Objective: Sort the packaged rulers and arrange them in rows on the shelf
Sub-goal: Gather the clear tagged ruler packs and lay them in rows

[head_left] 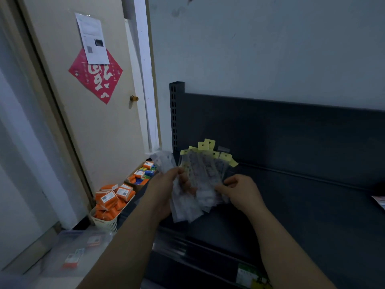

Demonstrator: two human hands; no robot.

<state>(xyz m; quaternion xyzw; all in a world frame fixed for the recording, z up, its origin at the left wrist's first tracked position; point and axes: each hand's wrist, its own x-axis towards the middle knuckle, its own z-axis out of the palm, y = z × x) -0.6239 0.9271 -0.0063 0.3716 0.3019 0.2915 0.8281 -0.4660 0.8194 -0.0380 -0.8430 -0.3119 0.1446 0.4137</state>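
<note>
A fanned bundle of packaged rulers (205, 174) in clear sleeves with yellow hang tabs is held up above the dark shelf (302, 205). My left hand (166, 186) grips the bundle's left side, thumb over the front. My right hand (239, 190) pinches the right edge of the bundle between thumb and fingers. A few clear sleeves (164, 159) stick out to the left behind my left hand. The lower ends of the packs hang below both hands.
The shelf has a dark back panel (291, 130) and a slotted upright post (175, 113). A white basket of orange boxes (110, 201) and a box of coloured packs (141, 174) sit left on the floor by a door (93, 122). Something pale (379, 201) lies at the shelf's right edge.
</note>
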